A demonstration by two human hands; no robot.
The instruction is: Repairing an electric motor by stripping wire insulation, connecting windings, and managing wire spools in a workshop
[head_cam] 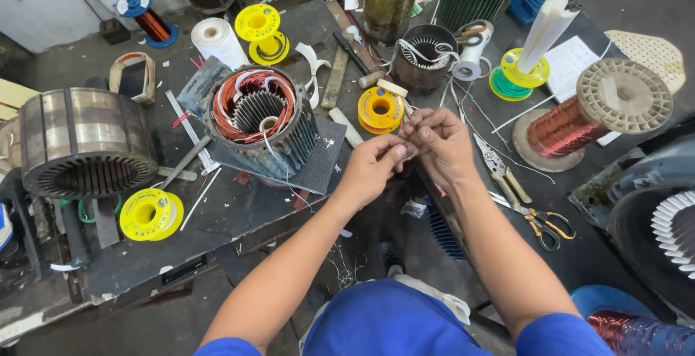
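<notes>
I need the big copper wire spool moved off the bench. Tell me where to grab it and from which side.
Grip the copper wire spool by its narrow copper-wound waist, below the wide perforated top flange. It leans towards the left, so come in from the near side, where the waist is exposed; the white paper tube and green-and-yellow reel crowd the far left. The flange should probably stop your fingers slipping upward.

Motor rewinding workshop. Grimy dark workbench holds a stator with copper windings, a bare laminated stator core, a big enamelled copper wire spool, yellow reels, pliers, scissors, scattered insulation paper strips.
</notes>
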